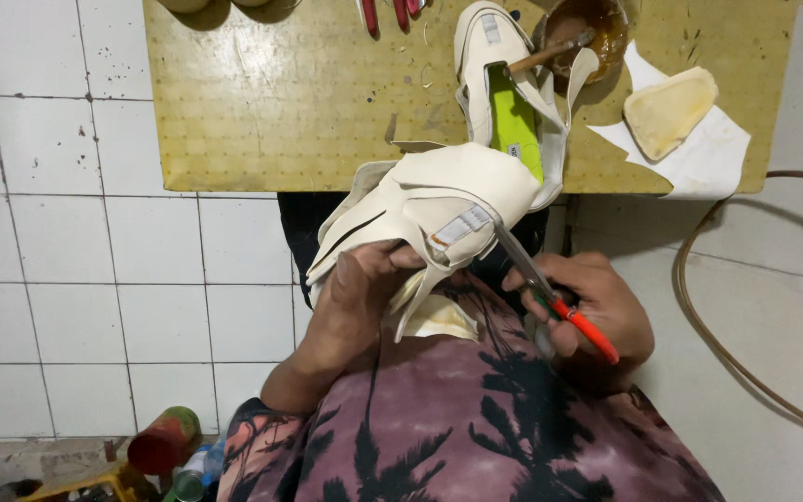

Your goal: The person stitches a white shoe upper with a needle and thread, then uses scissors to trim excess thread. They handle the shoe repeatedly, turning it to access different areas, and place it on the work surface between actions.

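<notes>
Sandal upper (439, 191) sits in left hand (355, 297) grip, pliers (550, 293) in right hand (597, 311).

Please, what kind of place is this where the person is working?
Probably a small shoemaking or shoe-repair workshop. The left hand holds a cream strappy sandal upper, the right hand holds red-handled pliers, and a brown glue pot with a brush stands on the yellow worktable.
</notes>
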